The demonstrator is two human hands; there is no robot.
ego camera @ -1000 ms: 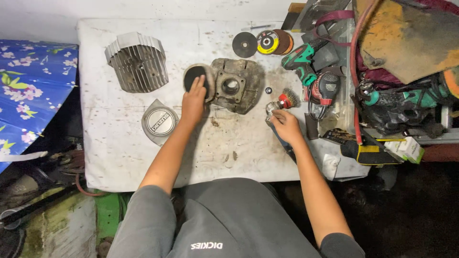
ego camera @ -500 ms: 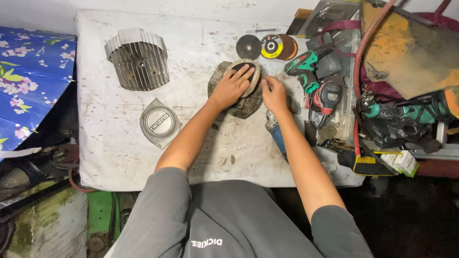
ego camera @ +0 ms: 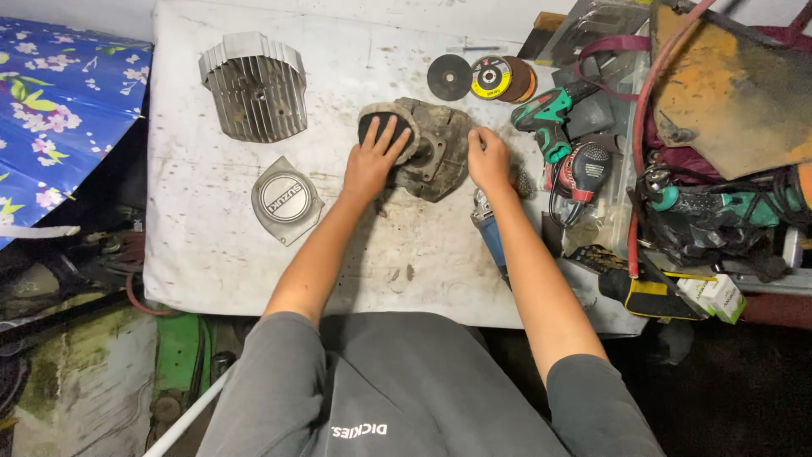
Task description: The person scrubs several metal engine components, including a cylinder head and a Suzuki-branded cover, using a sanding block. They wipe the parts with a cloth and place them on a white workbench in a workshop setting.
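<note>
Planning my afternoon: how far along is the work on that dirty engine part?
Early. Done: finned cylinder piece and small cover plate lie set aside, looking clean. In hand: left hand and right hand grip the grimy engine casing. Left: its dirt remains; grinder discs lie unused.

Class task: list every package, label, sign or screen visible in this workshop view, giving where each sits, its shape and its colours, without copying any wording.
Small carton: right bench edge, boxy, white with green print.
Disc label: round, yellow and black, on the flap disc at the bench's far side.
Engine cover: left of the left hand, silver, carrying a round lettered badge.
Shirt print: small white lettering on grey fabric, bottom centre.
No screens or signs visible.
</note>
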